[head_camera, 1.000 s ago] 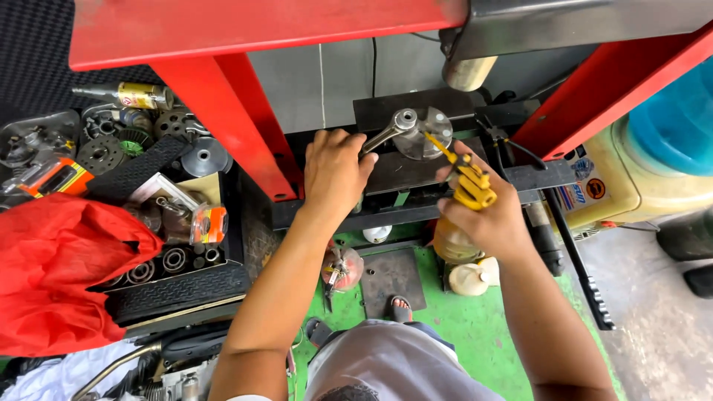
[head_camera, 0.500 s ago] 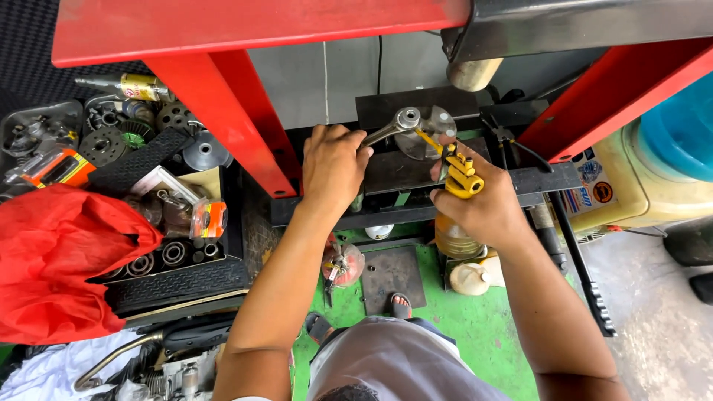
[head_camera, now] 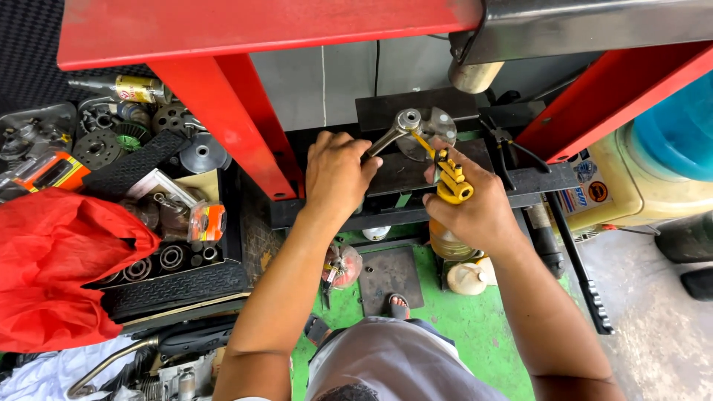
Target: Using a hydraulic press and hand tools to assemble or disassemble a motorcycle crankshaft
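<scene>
Far left, red cloth (head_camera: 56, 275) is lying at 9 o'clock of the hands, with a black tray of bearings and gear parts (head_camera: 160, 256) just beside it at its 3 o'clock. Left hand (head_camera: 338, 174) is clenching around the handle of a steel wrench (head_camera: 390, 134), whose ring end is sitting on the hub of a round metal disc part (head_camera: 433, 126) at 1 o'clock of that hand. The disc is resting on the black press bed (head_camera: 405, 174) between the red press uprights (head_camera: 238, 126), under the ram cylinder (head_camera: 475, 74) at 12. Right hand (head_camera: 475, 212) is grasping a yellow-handled tool (head_camera: 449, 182), tip angling up to 11 o'clock and touching the hub beside the wrench head. Judging: nut-turning step on the hub is in hand, one hand bracing, the other turning; can't tell loosening or tightening. Next move is calling for steady counter-hold with the yellow tool while the wrench swings, keeping the ring seated square so it isn't slipping off.
</scene>
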